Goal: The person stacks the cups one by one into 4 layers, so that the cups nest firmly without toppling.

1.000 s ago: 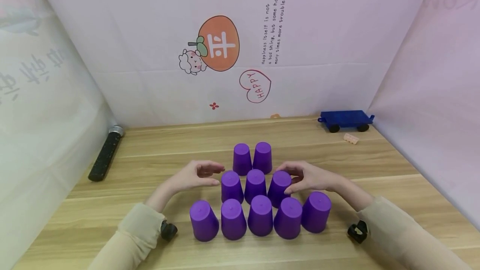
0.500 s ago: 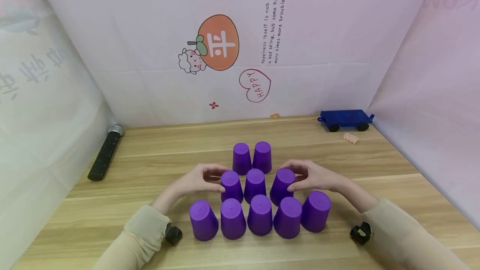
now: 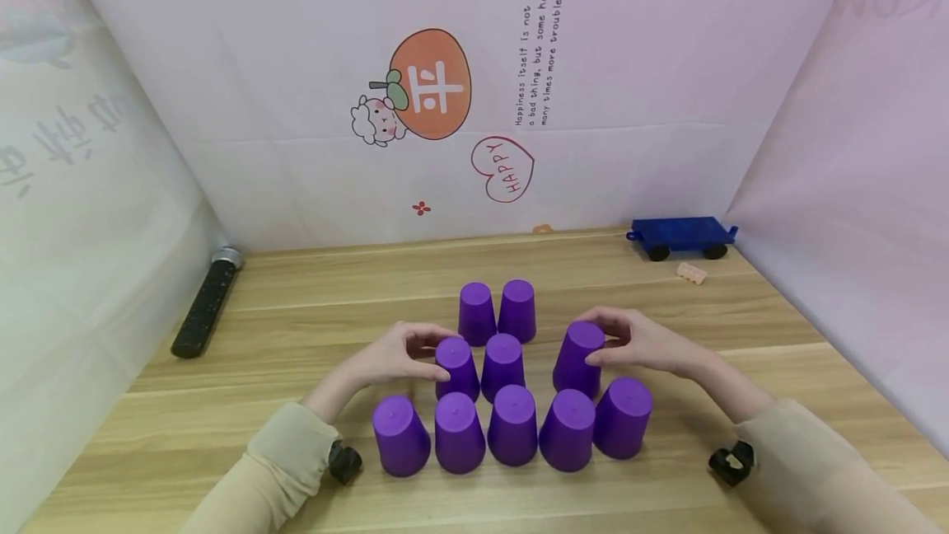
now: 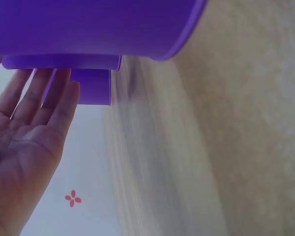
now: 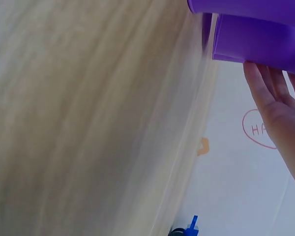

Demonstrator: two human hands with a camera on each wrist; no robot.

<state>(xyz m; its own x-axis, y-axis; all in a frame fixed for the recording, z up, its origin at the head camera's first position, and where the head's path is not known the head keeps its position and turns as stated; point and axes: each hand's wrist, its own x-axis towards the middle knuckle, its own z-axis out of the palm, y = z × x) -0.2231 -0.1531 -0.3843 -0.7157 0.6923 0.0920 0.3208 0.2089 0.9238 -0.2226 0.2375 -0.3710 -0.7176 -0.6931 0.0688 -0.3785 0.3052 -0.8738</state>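
Observation:
Upside-down purple cups stand in three rows on the wooden table. My left hand [image 3: 400, 353] holds the left cup [image 3: 456, 365] of the middle row, thumb in front and fingers behind. In the left wrist view, the fingers [image 4: 44, 101] lie against a cup's far side. My right hand [image 3: 643, 343] grips another cup [image 3: 578, 361], slightly tilted, to the right of the middle cup [image 3: 502, 365], with a gap between. Whether this cup touches the table is unclear. Two cups stand behind, including the back right cup [image 3: 517, 311]. Several more form the front row, among them the nearest middle cup [image 3: 513, 427].
A black microphone [image 3: 208, 303] lies at the table's left edge. At the back right stand a blue toy wagon [image 3: 680, 236] and a small pale pink block [image 3: 692, 273]. Printed white cloth [image 3: 311, 188] encloses the back and sides of the wooden table [image 3: 334, 291].
My right hand has drawn its cup rightward, away from the middle one. The left hand has moved right and closed around the left cup. The other cups stay put.

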